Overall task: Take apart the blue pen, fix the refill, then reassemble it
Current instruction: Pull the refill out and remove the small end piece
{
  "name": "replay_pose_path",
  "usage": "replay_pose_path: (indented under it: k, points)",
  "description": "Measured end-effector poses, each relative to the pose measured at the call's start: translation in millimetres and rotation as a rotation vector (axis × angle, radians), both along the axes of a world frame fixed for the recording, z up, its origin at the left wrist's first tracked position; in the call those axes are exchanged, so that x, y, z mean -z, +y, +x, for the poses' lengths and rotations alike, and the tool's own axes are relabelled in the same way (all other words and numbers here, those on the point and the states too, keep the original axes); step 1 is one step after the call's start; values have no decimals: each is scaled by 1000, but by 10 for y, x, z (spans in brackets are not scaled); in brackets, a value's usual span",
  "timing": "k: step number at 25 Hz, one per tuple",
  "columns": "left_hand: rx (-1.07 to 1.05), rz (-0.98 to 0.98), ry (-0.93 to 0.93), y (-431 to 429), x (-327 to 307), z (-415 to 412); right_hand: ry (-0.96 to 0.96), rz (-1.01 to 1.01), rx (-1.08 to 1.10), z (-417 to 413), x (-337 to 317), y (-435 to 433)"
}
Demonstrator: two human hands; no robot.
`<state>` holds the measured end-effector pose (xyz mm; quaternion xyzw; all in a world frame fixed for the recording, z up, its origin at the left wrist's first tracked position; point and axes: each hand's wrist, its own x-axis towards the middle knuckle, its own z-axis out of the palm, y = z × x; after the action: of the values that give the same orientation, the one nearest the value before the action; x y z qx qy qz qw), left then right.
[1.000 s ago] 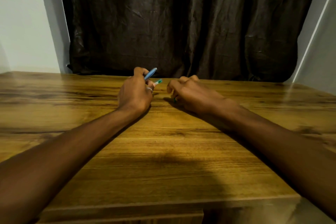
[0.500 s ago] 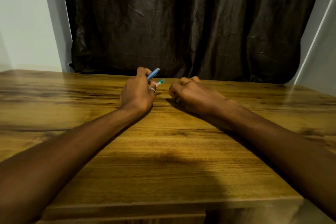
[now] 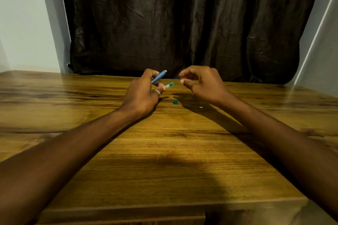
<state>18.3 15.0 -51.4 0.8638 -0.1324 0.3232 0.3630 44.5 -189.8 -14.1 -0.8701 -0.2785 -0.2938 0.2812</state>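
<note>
My left hand (image 3: 143, 93) holds two pen pieces above the table: a blue barrel (image 3: 159, 76) pinched between thumb and forefinger, pointing up and right, and a green-tipped clear piece (image 3: 169, 84) held lower between the fingers. A ring sits on one finger. My right hand (image 3: 201, 83) hovers just to the right, fingers curled with thumb and forefinger apart, nothing visible in them. A small green cap-like piece (image 3: 175, 102) stands on the wooden table (image 3: 164, 151) below and between the hands. A tiny pale piece (image 3: 201, 107) lies on the table under my right wrist.
A dark crumpled curtain (image 3: 182, 23) hangs behind the table's far edge. Pale walls (image 3: 23, 20) stand left and right. The table's near edge (image 3: 128, 212) is at the bottom of the view.
My right hand has lifted off the table and opened its fingers. The small green piece, earlier under that hand, now stands uncovered on the table. My left hand keeps its hold.
</note>
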Motion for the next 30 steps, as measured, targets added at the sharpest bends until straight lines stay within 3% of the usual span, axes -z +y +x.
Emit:
replay_pose_path:
  k: [9, 14, 19, 30]
  points:
    - [158, -63, 15, -27, -41, -107, 325, 219, -221, -84, 15, 86]
    - [202, -308, 48, -26, -86, -83, 554, 524, -317, -134, 2, 127]
    - [227, -492, 78, -11, -132, -68, 667, 719, -352, -83, -109, 250]
    - [194, -634, 111, 41, -157, -1, 832, 987, -447, -105, 73, 280]
